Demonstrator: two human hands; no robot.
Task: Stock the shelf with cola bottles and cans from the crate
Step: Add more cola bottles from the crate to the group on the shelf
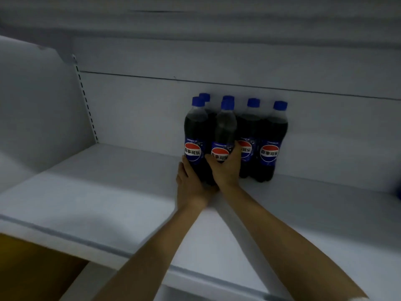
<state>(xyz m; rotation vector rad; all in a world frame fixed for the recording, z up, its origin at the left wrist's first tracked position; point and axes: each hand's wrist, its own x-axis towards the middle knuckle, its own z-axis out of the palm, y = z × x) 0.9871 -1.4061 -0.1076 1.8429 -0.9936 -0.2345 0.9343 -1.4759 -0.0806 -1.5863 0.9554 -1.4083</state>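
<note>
Clearly, six cola bottles stand upright in a tight cluster near the back of the white shelf. Each is dark with cola, clear at the neck and topped by a blue cap. Their blue labels carry a red, white and blue globe crossed by the characters 百事可乐; the smaller print above is too blurred to read. The left hand curls its fingers around the lower body of the front-left bottle. The right hand grips the front-middle bottle touching it, thumb across the label. Two bottles stand behind these and two more just to the right, close to the back panel. White shelf surface runs left to the slotted upright, far to the right, and forward to the front lip.
</note>
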